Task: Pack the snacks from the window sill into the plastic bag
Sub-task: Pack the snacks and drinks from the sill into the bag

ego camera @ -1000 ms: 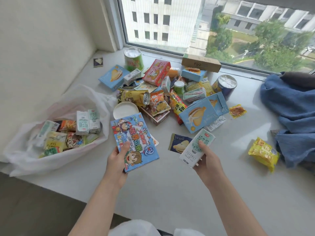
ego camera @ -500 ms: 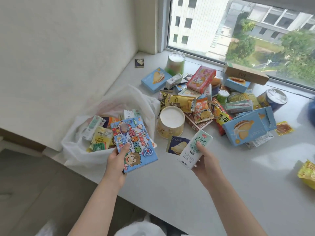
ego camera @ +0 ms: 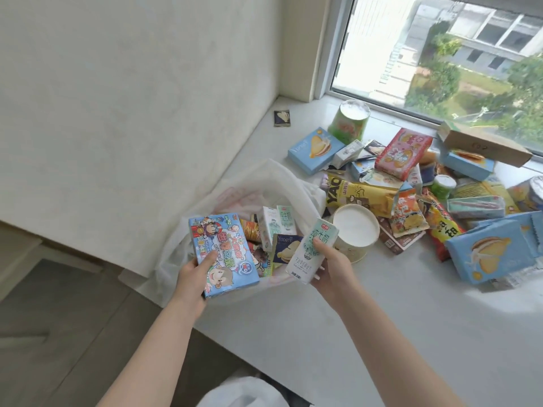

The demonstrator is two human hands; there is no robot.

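2 snacks are held over the plastic bag (ego camera: pixel 235 186), which lies open at the sill's left end against the wall. The left hand (ego camera: pixel 192 277) grips a flat blue cartoon box (ego camera: pixel 223 254) by its near edge, thumb on the printed face, above the bag's near-left side. The right hand (ego camera: pixel 332 267) holds a pale green milk carton (ego camera: pixel 313 249) with fingers wrapped around its lower part, tilted over the bag's near-right rim. Inside the bag lie 2 more milk cartons (ego camera: pixel 277 226) side by side, a dark wafer packet (ego camera: pixel 286 248) and other wrappers partly hidden by the held box. Just right of the bag stands a paper cup (ego camera: pixel 354 230) with a white lid. Beyond the cup spreads the heap of remaining snacks: a yellow bag (ego camera: pixel 361 193), a red packet (ego camera: pixel 404 152), and a large blue pastry box (ego camera: pixel 493 254) to the far right of the bag. Behind the bag, toward the glass, sit a smaller blue pastry box (ego camera: pixel 316 149) and a green tub (ego camera: pixel 349 121). 1 small dark packet (ego camera: pixel 282 118) lies alone near the wall, well behind the bag, on the white window sill (ego camera: pixel 396 318).
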